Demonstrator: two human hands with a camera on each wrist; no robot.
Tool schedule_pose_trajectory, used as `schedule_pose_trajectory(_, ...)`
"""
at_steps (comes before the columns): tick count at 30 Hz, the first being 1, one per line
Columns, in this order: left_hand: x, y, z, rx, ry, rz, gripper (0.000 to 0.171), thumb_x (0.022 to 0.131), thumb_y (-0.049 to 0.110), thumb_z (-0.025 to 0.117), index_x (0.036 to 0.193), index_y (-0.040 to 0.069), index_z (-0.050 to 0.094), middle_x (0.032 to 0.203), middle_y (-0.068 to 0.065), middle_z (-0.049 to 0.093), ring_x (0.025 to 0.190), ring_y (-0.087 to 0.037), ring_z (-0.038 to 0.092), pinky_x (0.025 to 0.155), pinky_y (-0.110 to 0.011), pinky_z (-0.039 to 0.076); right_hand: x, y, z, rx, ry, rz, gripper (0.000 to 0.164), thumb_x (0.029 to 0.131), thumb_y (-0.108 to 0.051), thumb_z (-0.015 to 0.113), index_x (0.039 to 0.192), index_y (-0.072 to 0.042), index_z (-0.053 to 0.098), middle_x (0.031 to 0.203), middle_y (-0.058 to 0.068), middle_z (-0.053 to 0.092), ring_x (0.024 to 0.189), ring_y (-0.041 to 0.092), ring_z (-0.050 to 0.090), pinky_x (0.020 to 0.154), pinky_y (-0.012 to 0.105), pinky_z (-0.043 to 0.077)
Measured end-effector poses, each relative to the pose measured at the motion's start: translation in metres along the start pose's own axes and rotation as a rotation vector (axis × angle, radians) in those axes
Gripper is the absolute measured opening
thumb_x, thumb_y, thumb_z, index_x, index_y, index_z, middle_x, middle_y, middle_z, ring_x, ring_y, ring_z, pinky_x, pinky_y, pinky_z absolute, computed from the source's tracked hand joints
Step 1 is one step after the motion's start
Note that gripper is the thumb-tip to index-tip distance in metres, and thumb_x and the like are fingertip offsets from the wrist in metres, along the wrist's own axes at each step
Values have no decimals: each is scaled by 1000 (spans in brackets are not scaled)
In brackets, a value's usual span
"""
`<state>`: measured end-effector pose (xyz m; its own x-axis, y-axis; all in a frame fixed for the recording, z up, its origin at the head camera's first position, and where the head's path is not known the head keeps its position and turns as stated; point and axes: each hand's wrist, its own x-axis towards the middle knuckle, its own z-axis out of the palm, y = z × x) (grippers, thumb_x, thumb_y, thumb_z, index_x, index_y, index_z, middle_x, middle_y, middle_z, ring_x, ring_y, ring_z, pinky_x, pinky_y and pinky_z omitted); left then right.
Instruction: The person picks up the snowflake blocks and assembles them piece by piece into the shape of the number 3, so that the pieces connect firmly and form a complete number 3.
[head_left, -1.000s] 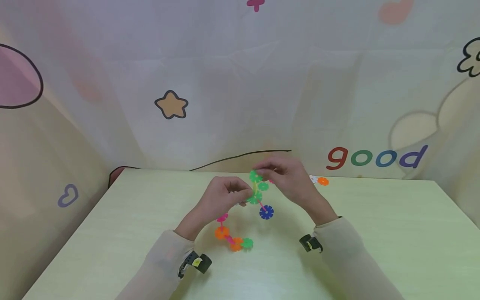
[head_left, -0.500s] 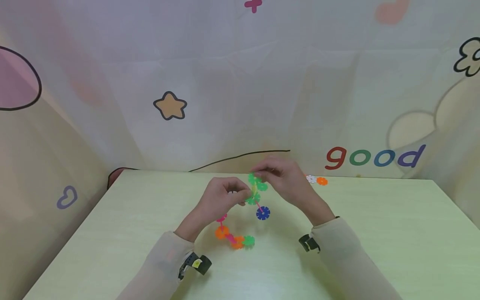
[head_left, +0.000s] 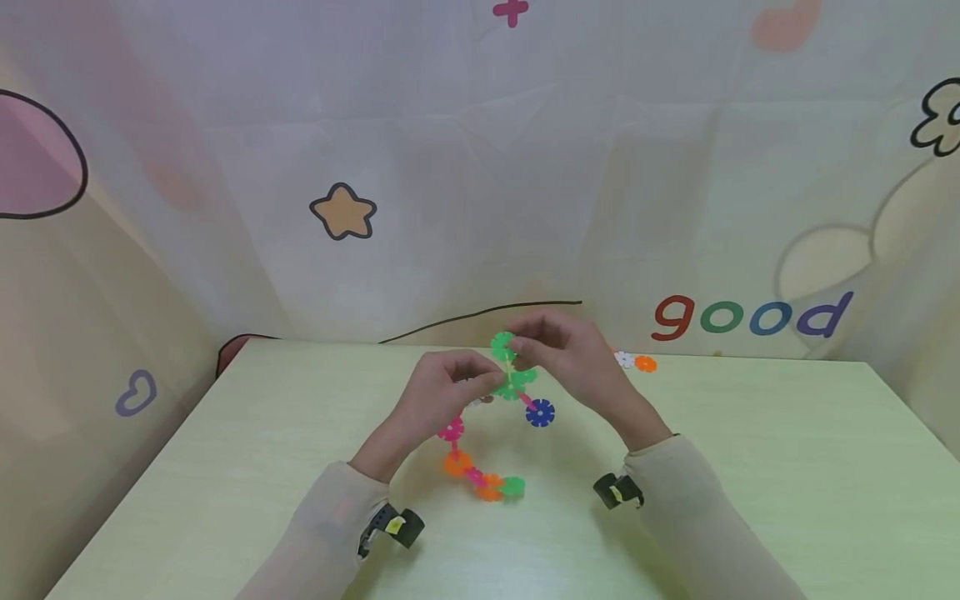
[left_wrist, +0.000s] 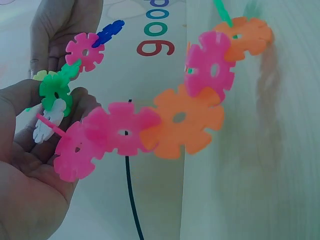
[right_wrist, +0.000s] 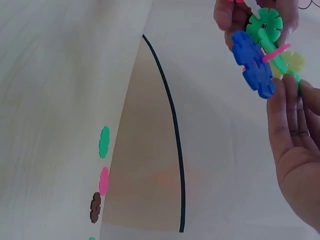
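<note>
A chain of interlocking plastic snowflake discs hangs between my hands above the table. My left hand (head_left: pixel 442 392) pinches it between thumb and fingers at a green disc (left_wrist: pixel 49 90), with a white disc (left_wrist: pixel 49 122) just beside the fingers. From there the chain drops through pink discs (left_wrist: pixel 120 120) and orange ones (left_wrist: pixel 200 112) to a green disc (head_left: pixel 513 487) at its lower end. My right hand (head_left: pixel 566 354) pinches the upper green disc (head_left: pixel 501 343), which joins a yellow disc (right_wrist: pixel 295 61). A blue disc (head_left: pixel 534 408) sticks out to the right below the fingers.
Loose discs lie along the far edge of the pale table (head_left: pixel 750 475): white (head_left: pixel 623 360) and orange (head_left: pixel 646 363), plus green (right_wrist: pixel 104 142), pink (right_wrist: pixel 103 181) and brown (right_wrist: pixel 95 207) in the right wrist view. A printed curtain (head_left: pixel 480 208) rises behind the table.
Both hands stay nearly in place. The upper green disc dips, then rises again. The blue disc has swung up and right, and the lower chain has drifted right.
</note>
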<state>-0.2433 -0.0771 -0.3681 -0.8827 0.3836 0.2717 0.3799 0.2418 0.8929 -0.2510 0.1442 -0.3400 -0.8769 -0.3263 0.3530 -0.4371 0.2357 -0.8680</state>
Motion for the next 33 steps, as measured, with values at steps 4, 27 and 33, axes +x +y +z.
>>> schedule_pose_trajectory(4, 0, 1, -1, 20, 13, -5, 14, 101, 15, 75, 109, 5, 81, 99, -2, 78, 92, -22, 70, 82, -41, 60, 1, 0, 1, 19, 18, 5, 17, 102, -11, 74, 117, -4, 73, 103, 9, 75, 91, 36, 75, 87, 38, 63)
schedule_pose_trajectory(27, 0, 0, -7, -212, 170, -33, 15, 101, 8, 74, 111, -3, 74, 98, -13, 78, 90, -30, 79, 88, -37, 63, 3, 8, -10, 0, -6, 80, 23, 104, -26, 73, 119, -9, 77, 104, 10, 77, 95, 28, 76, 85, 42, 62)
schedule_pose_trajectory(33, 0, -3, -6, -250, 171, -74, 16, 100, 9, 75, 110, -3, 73, 96, -13, 79, 89, -32, 79, 91, -38, 62, 8, 30, -29, -68, 93, 118, 25, 106, -21, 70, 123, -3, 74, 106, 13, 76, 99, 32, 76, 91, 38, 62)
